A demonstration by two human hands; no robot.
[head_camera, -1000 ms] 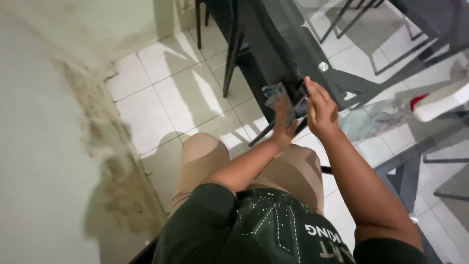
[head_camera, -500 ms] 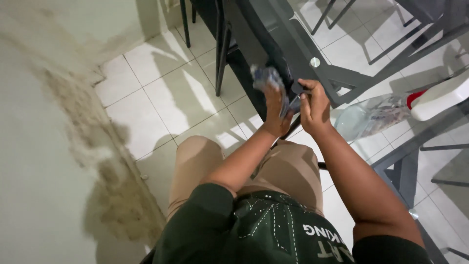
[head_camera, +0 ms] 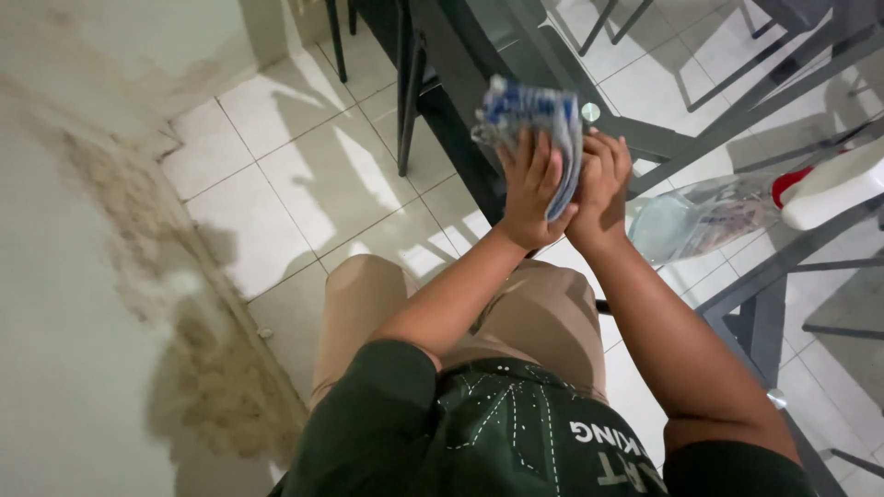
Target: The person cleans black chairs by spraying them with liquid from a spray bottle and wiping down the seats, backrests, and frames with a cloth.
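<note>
View: head camera, looking down past the person's chest and lap to both hands, raised in front of a glass table (head_camera: 552, 55).

Left hand: the left hand (head_camera: 531, 189) lies flat against the packet (head_camera: 534, 124), fingers side by side and pointing up, thumb tucked toward the other hand.

Right hand: the right hand (head_camera: 600, 184) sits just beside the left, touching the packet's lower edge, fingers curled; its fingertips are hidden, so whether they pinch the wrapper cannot be told.

Packet: a crinkled blue and white plastic wrapper, held upright between the hands, above the lap and in front of the table edge. Its contents cannot be made out.

Step in hand: judged from the pose, the packet is being gripped and worked between the two hands.

Next move: any further handling would call for a firm hold with one hand while the other acts on the thin, slippery film.

Nearby: a clear bottle (head_camera: 700, 216) lies on its side on the glass, near the right hand, with a white object with a red part (head_camera: 829, 189) beyond it.

Floor: pale tiles (head_camera: 304, 175); stained wall (head_camera: 110, 304) to the left.

Counts: two hands, one packet, one bottle, one table; dark chair legs (head_camera: 410, 83) stand behind, number unclear.
</note>
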